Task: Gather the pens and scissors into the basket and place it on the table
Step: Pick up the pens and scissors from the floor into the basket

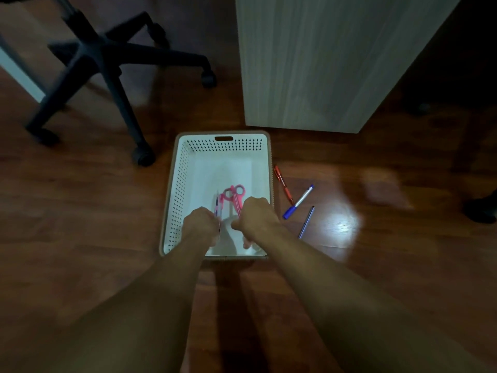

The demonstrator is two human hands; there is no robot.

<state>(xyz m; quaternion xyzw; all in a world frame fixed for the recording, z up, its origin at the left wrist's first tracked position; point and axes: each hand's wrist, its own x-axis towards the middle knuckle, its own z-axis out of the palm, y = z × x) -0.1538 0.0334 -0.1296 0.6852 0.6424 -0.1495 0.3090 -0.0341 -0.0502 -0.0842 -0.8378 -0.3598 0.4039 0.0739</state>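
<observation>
A white perforated basket sits on the wooden floor in front of me. Both my hands are inside it, near its front end. My left hand is closed around a pen that sticks out beyond the fingers. My right hand is closed on pink scissors, whose handles point away from me. On the floor right of the basket lie a red pen, a blue-capped white pen and a thin blue pen.
A black office chair base with castors stands at the far left. A pale wooden cabinet or table side rises just behind the basket at the right. A dark shape sits at the right edge.
</observation>
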